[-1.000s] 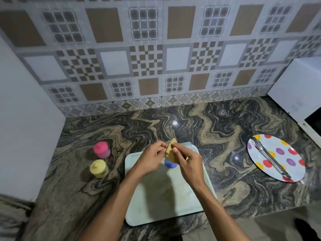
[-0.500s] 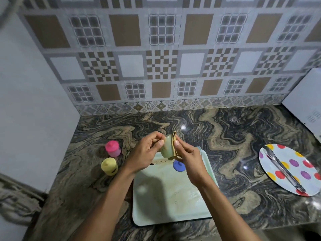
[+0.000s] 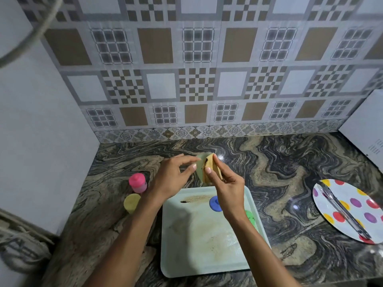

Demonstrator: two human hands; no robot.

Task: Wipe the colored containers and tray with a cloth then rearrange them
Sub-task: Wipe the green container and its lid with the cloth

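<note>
hands: our left hand point(image 3: 172, 179) pinches the pale cup point(image 3: 199, 166), our right hand point(image 3: 228, 187) pinches the cloth point(image 3: 210, 161) | risk: our hold is light, so the cup may slip onto the tray point(image 3: 196, 255)

Above the far edge of the tray point(image 3: 196, 255), the left hand point(image 3: 172, 179) held a pale green container point(image 3: 199, 167) while the right hand point(image 3: 226, 189) pinched a yellow cloth point(image 3: 209, 162) against it. A blue lid point(image 3: 214, 203) lay on the tray. A pink container point(image 3: 137, 183) and a yellow container point(image 3: 131, 203) stood on the counter point(image 3: 279, 172) to its left, and tongs point(image 3: 339, 208) rested on a spotted plate point(image 3: 356, 206) at the right.
</note>
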